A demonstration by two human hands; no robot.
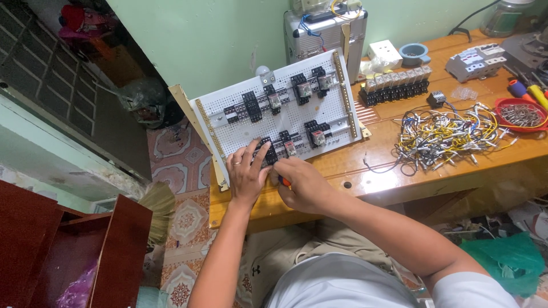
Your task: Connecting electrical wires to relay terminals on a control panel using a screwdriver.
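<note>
A white perforated panel point(334, 114) with rails of black relay sockets lies on the wooden table point(377, 162). My left hand point(246, 174) rests at the panel's near edge, its fingers spread on a black relay socket point(268, 153) of the lower rail. Beside it, my right hand point(305, 182) is closed around a tool with a red-orange handle point(285, 182), its tip hidden at the same socket. Several relays with clear tops are plugged into other sockets point(305, 89).
A tangle of yellow and white wires point(445, 134) lies to the right of the panel. Behind it stand a row of relays point(394, 84), a red dish of terminals point(520, 114), circuit breakers point(476, 60) and a metal case point(325, 31). A broom point(157, 208) leans on the tiled floor.
</note>
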